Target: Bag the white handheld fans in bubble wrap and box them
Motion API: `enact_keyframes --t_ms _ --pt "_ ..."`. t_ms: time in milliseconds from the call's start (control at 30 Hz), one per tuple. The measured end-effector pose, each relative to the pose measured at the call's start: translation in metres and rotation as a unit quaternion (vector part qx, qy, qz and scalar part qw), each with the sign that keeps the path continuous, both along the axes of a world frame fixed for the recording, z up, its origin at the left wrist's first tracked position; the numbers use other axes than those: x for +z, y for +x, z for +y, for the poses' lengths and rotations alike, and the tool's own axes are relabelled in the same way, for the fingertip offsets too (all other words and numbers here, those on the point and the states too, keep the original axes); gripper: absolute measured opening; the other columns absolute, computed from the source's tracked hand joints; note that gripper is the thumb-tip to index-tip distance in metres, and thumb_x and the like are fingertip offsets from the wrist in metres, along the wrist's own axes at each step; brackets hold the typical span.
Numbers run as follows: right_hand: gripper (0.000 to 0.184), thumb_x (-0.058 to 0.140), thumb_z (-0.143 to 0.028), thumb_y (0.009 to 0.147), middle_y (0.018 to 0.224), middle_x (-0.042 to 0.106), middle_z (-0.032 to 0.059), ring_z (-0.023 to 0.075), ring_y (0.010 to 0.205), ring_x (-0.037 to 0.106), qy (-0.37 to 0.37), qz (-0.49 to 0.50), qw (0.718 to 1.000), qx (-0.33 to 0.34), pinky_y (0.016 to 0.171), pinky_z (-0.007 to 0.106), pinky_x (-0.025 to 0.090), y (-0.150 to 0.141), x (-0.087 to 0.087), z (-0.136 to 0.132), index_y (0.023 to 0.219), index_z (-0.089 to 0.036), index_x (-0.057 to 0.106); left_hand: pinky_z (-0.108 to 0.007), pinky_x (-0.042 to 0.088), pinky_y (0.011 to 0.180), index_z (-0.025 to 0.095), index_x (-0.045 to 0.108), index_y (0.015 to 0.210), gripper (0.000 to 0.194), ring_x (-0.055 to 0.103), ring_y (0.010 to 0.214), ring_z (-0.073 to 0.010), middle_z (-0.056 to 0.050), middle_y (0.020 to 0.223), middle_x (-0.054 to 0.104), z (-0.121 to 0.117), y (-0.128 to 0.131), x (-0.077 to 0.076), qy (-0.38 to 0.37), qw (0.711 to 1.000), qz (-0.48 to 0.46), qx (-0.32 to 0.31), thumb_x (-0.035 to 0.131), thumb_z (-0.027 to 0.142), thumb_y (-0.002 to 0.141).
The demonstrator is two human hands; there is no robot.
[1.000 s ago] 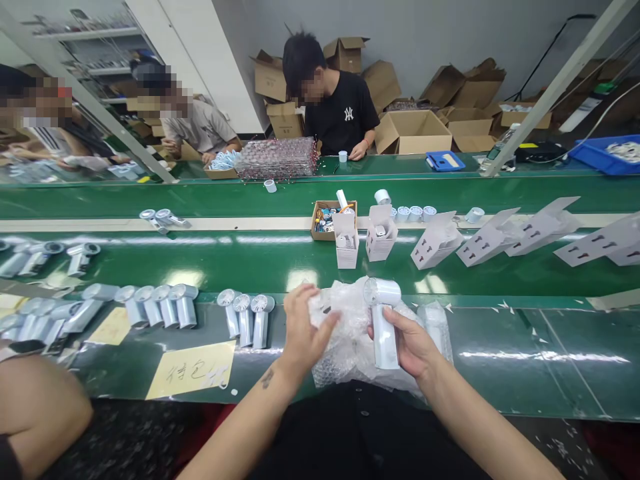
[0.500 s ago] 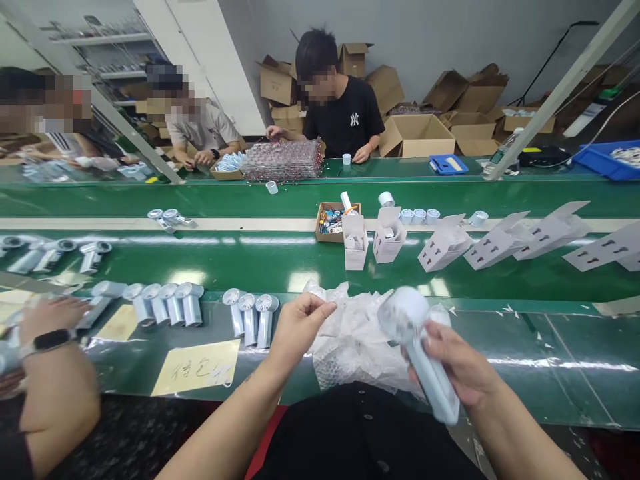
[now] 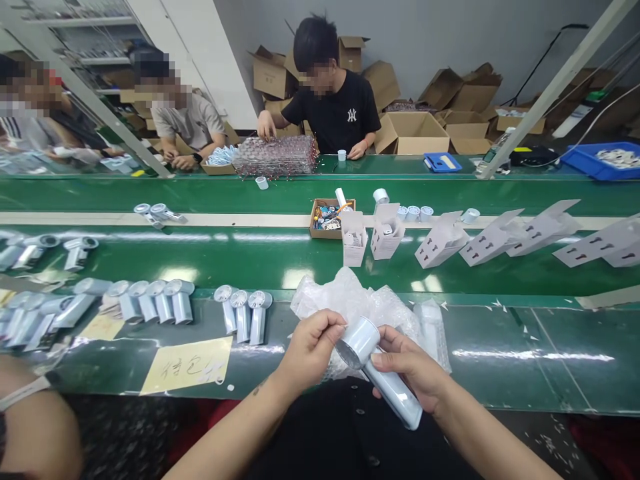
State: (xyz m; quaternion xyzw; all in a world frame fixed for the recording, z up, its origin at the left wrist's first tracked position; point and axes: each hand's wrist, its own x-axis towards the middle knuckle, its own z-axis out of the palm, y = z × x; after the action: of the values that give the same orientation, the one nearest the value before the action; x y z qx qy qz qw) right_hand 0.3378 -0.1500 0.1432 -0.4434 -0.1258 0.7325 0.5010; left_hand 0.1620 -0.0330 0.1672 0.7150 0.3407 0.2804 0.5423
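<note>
Wall (image 3: 450,30): plain grey, behind the far bench (image 3: 395,165).
Pillar (image 3: 200,60): white, beyond that bench's far edge, left half.
Shelving (image 3: 83,23): stocked, far left.
Posts (image 3: 560,83): pale, along its near edge.
Floor (image 3: 545,440): dark, white scraps below workbench (image 3: 500,380) near edge, right.
Light: glare on green belt (image 3: 250,263).

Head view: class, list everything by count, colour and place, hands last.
Held fan: one, light blue, front centre
Other fans: over a dozen, light blue, left
Bubble wrap: one pile, clear, beyond held fan
Boxes: at least six, white, centre to right
Parts box: one, brown, behind leftmost box
Cups: at least seven, light blue, mostly behind boxes
Papers: at least two, yellow, near left
Bundle: one, clear-red, far centre
Containers: two, blue, far right
Cartons: several, brown, back
Worktops: several, green, across frame
Co-workers: at least four, varied clothes, mostly opposite
Left hand: one, bare, at held fan's head
Right hand: one, bare, around held fan's handle
</note>
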Motion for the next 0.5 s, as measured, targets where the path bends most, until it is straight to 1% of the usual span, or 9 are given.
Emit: enact_keyframes --t_ms 67,133,200,267,367,400,433,467,500 --pt "0.046 0.082 -0.026 0.062 0.104 0.057 0.0005 0.0117 0.063 0.058 0.004 -0.009 1.000 -0.023 0.049 0.030 0.056 -0.001 0.004 -0.001 0.101 -0.022 0.058 -0.024 0.041 0.062 0.017 0.062 0.076 0.018 0.052 0.063 -0.0122 -0.001 0.068 0.060 -0.004 -0.003 0.005 0.085 0.995 0.024 -0.046 0.051 0.026 0.086" --pt "0.056 0.082 -0.028 0.065 0.115 0.056 0.0029 0.0119 0.065 0.058 0.014 -0.027 0.999 -0.045 0.051 0.030 0.056 -0.003 0.008 -0.001 0.113 -0.026 0.054 -0.023 0.041 0.060 0.017 0.060 0.076 0.018 0.052 0.061 -0.0116 0.000 0.067 0.059 -0.006 -0.002 0.008 0.115 0.990 0.043 -0.069 0.048 0.024 0.088" --pt "0.067 0.081 -0.029 0.066 0.123 0.053 0.0038 0.0112 0.067 0.058 0.016 -0.042 0.998 -0.045 0.052 0.029 0.056 -0.006 0.011 -0.002 0.125 -0.030 0.048 -0.022 0.041 0.057 0.016 0.058 0.076 0.017 0.052 0.060 -0.0111 0.000 0.066 0.059 -0.006 0.004 0.009 0.134 0.988 0.050 -0.057 0.047 0.020 0.089" --pt "0.072 0.081 -0.029 0.066 0.120 0.054 0.0034 0.0109 0.067 0.057 0.004 -0.044 0.998 -0.041 0.052 0.028 0.055 -0.009 0.013 -0.003 0.128 -0.031 0.045 -0.023 0.043 0.058 0.016 0.057 0.080 0.015 0.053 0.062 -0.0122 -0.002 0.069 0.059 -0.010 0.010 0.007 0.208 0.977 0.033 -0.044 0.045 0.015 0.088" --pt "0.063 0.081 -0.028 0.062 0.099 0.061 0.0012 0.0128 0.063 0.058 -0.030 -0.036 0.996 -0.080 0.052 0.029 0.053 -0.010 0.013 -0.002 0.116 -0.025 0.049 -0.028 0.044 0.061 0.014 0.060 0.090 0.020 0.054 0.068 -0.0160 -0.007 0.075 0.062 -0.020 0.012 -0.001 0.396 0.909 -0.009 -0.126 0.043 0.006 0.083" --pt "0.060 0.080 -0.028 0.060 0.091 0.061 -0.0003 0.0135 0.061 0.059 -0.045 -0.035 0.993 -0.105 0.052 0.029 0.052 -0.010 0.012 -0.002 0.111 -0.024 0.049 -0.029 0.044 0.062 0.014 0.061 0.092 0.024 0.054 0.069 -0.0170 -0.008 0.077 0.063 -0.024 0.011 -0.005 0.431 0.888 -0.009 -0.162 0.042 0.005 0.081" --pt "0.057 0.079 -0.028 0.059 0.083 0.061 -0.0018 0.0140 0.058 0.059 -0.065 -0.034 0.989 -0.128 0.052 0.029 0.051 -0.010 0.010 -0.001 0.106 -0.024 0.048 -0.029 0.044 0.062 0.013 0.061 0.094 0.026 0.054 0.069 -0.0174 -0.008 0.077 0.063 -0.026 0.010 -0.008 0.435 0.881 -0.001 -0.184 0.041 0.004 0.081" --pt "0.053 0.078 -0.030 0.060 0.077 0.061 -0.0030 0.0149 0.056 0.059 -0.088 -0.036 0.985 -0.146 0.052 0.029 0.050 -0.010 0.009 0.000 0.103 -0.025 0.047 -0.029 0.044 0.062 0.014 0.062 0.092 0.025 0.054 0.069 -0.0173 -0.008 0.077 0.063 -0.027 0.009 -0.011 0.404 0.896 0.018 -0.186 0.041 0.006 0.082" --pt "0.049 0.076 -0.034 0.062 0.073 0.060 -0.0039 0.0158 0.056 0.059 -0.109 -0.044 0.981 -0.157 0.052 0.029 0.048 -0.009 0.007 0.000 0.100 -0.025 0.045 -0.028 0.043 0.062 0.014 0.061 0.089 0.022 0.054 0.068 -0.0167 -0.007 0.075 0.063 -0.027 0.009 -0.011 0.336 0.925 0.043 -0.172 0.041 0.009 0.084"
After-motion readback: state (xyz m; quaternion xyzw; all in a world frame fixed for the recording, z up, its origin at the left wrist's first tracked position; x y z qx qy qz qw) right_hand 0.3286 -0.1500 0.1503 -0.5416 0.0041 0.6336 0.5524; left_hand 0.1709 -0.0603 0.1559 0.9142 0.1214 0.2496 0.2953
